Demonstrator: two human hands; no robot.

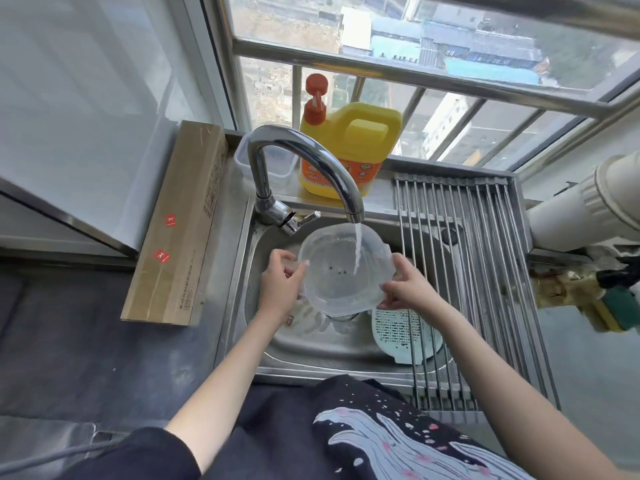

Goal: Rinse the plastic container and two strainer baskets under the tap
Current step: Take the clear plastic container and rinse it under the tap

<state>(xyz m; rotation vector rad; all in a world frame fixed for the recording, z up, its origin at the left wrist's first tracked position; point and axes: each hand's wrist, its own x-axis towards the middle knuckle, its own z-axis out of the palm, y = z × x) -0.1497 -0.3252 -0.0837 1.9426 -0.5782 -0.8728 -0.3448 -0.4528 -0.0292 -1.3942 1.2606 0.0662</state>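
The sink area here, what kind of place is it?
Likely a small home kitchen high up in a building: a steel sink with running tap, a yellow detergent jug, and rooftops below the window.

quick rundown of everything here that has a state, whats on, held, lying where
tap: on, water running
clear strainer basket: held under the stream, water falling inside
left hand: grips the basket's left rim
right hand: grips its right rim
pale green strainer basket: lying in the sink, partly under the drying rack
detergent jug: upright behind the tap
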